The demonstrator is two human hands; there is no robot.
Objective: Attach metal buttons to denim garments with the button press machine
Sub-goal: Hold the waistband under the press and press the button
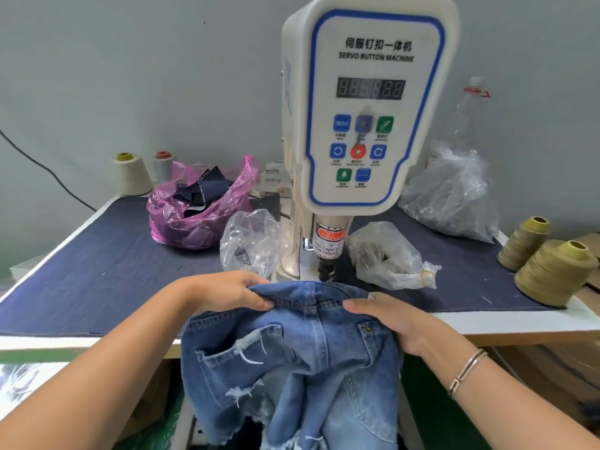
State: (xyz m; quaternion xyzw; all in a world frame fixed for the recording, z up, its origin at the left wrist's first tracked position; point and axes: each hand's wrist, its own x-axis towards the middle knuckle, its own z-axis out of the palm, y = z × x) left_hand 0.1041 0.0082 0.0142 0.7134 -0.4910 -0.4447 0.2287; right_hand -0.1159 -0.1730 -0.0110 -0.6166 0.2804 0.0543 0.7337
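"SERVO BUTTON MACHINE" on press machine [370,102]

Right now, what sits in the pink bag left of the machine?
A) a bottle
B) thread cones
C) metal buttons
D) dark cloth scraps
D: dark navy cloth scraps poke out of the open pink bag; the thread cones stand outside it on the table.
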